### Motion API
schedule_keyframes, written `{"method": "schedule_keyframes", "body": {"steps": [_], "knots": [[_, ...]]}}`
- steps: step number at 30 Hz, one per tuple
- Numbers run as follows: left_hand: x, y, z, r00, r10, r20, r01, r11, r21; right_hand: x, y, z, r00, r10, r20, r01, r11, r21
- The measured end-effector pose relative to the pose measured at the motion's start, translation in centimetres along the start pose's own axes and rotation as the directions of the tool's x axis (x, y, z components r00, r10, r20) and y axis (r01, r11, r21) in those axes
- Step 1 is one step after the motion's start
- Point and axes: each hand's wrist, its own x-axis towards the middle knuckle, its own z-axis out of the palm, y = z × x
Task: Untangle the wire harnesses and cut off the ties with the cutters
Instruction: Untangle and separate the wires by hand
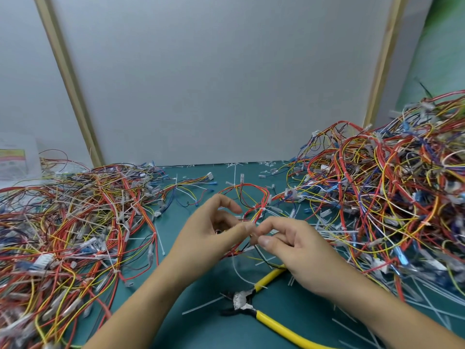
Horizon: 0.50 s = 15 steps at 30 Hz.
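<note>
A small wire harness (254, 197) of red, orange and yellow wires with white ties lies at mid-table and runs down between my hands. My left hand (214, 230) pinches its wires between thumb and fingers. My right hand (297, 245) pinches the same bundle just to the right, fingertips almost touching the left thumb. The cutters (254, 306), with yellow handles and jaws pointing left, lie flat on the green mat (201, 331) below my right hand, held by neither hand.
A big tangled heap of harnesses (392, 192) rises on the right. A flatter spread of harnesses (75, 227) covers the left. Cut white ties (198, 308) litter the mat. A grey partition (214, 84) stands behind the table.
</note>
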Motion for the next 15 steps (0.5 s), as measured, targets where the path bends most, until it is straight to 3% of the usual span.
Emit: {"method": "schedule_keyframes", "body": {"steps": [2,6,8,11,15], "knots": [[-0.1,0.0,-0.2,0.975,0.123,-0.182,-0.095,0.983,0.156,0.0,0.2,0.2,1.000,0.006,-0.018,-0.006,1.000,-0.003],[0.2,0.1,-1.0,0.814,0.412,-0.410,-0.202,0.862,0.464,-0.2,0.2,0.9,1.000,-0.005,-0.005,0.005,0.999,-0.032],[0.4,0.0,-1.4,0.795,0.401,-0.456,-0.183,0.874,0.450,-0.2,0.2,1.0,1.000,-0.005,-0.004,0.005,0.999,-0.048],[0.6,-0.1,-2.0,0.847,0.236,-0.477,-0.010,0.903,0.429,-0.2,0.2,1.0,0.998,0.035,-0.050,-0.035,0.999,0.010],[0.3,0.5,-2.2,0.825,0.307,-0.475,0.075,0.773,0.630,0.1,-0.1,0.5,0.970,0.175,-0.170,-0.137,0.967,0.216]]}}
